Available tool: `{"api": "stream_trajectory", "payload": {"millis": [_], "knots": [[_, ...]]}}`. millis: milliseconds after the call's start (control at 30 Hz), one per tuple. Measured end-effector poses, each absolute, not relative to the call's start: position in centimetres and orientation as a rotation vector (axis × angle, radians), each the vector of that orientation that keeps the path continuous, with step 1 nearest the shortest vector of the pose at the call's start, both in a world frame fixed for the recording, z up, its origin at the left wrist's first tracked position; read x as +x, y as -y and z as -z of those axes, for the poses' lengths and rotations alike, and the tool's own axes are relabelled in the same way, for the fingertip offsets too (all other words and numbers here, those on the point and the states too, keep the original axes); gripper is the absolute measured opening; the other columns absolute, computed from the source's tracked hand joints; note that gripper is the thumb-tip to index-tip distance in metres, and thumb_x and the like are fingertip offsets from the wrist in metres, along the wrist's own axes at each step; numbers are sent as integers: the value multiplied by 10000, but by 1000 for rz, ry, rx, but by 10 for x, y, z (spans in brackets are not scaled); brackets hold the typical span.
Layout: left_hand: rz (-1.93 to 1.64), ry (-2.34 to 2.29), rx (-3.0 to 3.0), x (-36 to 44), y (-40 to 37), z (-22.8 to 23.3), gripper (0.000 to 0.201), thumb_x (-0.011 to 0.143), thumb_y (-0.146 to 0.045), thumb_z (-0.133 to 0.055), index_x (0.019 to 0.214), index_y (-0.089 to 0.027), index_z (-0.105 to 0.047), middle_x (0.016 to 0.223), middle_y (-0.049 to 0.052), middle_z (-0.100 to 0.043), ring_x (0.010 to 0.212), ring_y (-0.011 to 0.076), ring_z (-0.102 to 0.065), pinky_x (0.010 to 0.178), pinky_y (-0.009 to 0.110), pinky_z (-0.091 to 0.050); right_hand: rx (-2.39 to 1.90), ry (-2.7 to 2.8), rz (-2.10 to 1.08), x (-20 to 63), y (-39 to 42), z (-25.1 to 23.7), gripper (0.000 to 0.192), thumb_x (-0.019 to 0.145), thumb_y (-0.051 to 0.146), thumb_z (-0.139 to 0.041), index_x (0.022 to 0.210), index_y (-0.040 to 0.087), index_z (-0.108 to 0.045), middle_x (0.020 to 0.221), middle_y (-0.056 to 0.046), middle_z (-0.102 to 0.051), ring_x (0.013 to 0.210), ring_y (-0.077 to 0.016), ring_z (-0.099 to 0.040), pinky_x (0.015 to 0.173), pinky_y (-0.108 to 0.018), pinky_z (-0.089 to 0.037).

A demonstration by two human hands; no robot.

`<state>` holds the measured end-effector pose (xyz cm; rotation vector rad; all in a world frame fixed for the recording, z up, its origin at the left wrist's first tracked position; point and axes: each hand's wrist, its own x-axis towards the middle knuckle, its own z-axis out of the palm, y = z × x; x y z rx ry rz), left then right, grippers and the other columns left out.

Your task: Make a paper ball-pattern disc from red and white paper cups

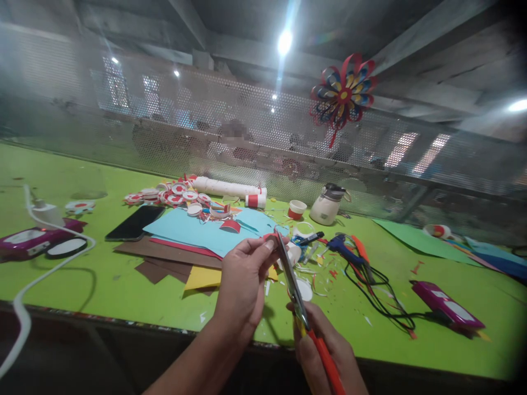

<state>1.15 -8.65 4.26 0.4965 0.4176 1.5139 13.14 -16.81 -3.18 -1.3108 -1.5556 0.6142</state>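
Green table [123, 296]: left hand [242, 285] pinches small red paper strip [270, 236]; right hand [325, 351] grips red-handled scissors [294, 285].

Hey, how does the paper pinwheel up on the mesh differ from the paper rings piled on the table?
The pinwheel hangs on the mesh; the rings lie flat on the green table. The pinwheel is one large flower with blue and yellow loops; the rings are many, small, red and white. Both include red paper.
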Motion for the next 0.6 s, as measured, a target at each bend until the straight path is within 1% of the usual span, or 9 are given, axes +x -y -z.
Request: {"api": "stream_trajectory", "payload": {"millis": [67, 167, 267, 433, 600], "knots": [[-1514, -414, 499, 11, 86, -42, 135, 644, -87, -734, 651, -99, -600, 758, 81, -722, 847, 223, -706, 875, 344, -517, -1301, 1556, -623, 131, 169, 30, 499, 870, 604, -407, 1105, 190, -556, 613, 21, -474, 488, -116, -425, 461, -219, -355], [-1514, -408, 501, 11, 86, -42, 145, 640, -92, -739, 647, -101, -595, 752, 77, -720, 852, 228, -705, 860, 343, -525, -1300, 1556, -618, 130, 170, 29, 471, 867, 594, -429, 1090, 203, -569, 592, 15, -485, 555, -147, -518, 469, -210, -376], [-1510, -406, 492, 11, 87, -43, 157, 633, -90, -745, 641, -102, -588, 746, 74, -718, 849, 230, -706, 845, 337, -531, -1314, 1596, -600, 131, 171, 28, 460, 874, 579, -430, 1102, 205, -570, 580, 14, -492, 605, -168, -566, 481, -204, -401], [-1502, -401, 493, 10, 89, -43, 145, 652, -91, -733, 656, -102, -589, 757, 80, -722, 847, 224, -707, 838, 327, -533, -1319, 1637, -546, 133, 171, 27, 452, 883, 555, -446, 1114, 192, -584, 577, 12, -510, 542, -152, -549, 490, -203, -429], [-1509, -410, 499, 9, 89, -43, 158, 628, -101, -746, 645, -108, -589, 756, 79, -724, 849, 235, -706, 859, 357, -525, -1283, 1644, -521, 133, 171, 26, 417, 888, 526, -465, 1099, 195, -603, 589, 10, -534, 483, -128, -491, 483, -198, -433]]}}
